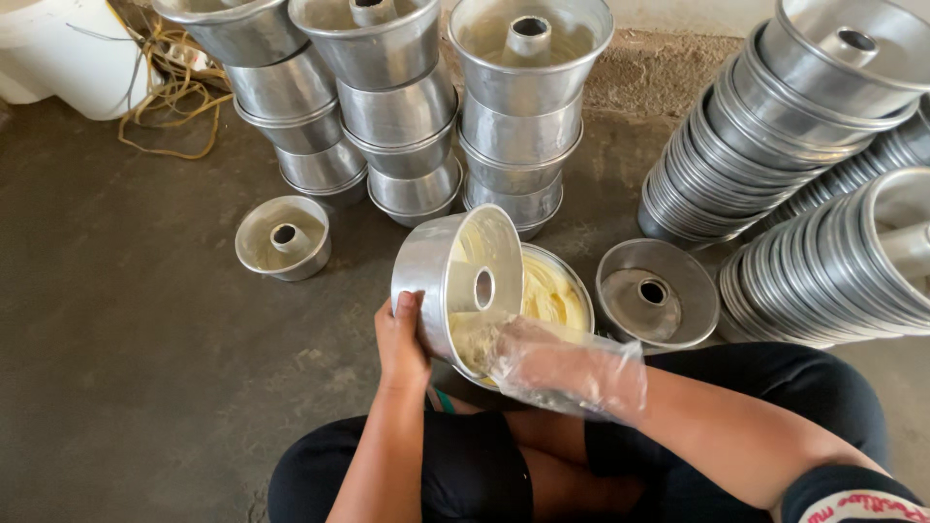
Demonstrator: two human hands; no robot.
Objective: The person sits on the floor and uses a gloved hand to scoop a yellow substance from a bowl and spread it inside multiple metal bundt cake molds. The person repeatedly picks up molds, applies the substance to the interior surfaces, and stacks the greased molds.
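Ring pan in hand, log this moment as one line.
left hand: holds ring pan tilted | right hand: in plastic bag, smearing yellow grease inside pan | bowl of grease: behind pan | stacked pans: floor

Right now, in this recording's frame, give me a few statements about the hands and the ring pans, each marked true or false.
1. The left hand grips the tilted ring pan by its outer wall. True.
2. The right hand is bare. False: a clear plastic bag covers it.
3. The right hand reaches inside the tilted ring pan. True.
4. The bowl of yellow paste sits on top of a pan stack. False: it sits low, behind the held pan.
5. The small ring pan on the floor lies upside down. False: it stands open side up.
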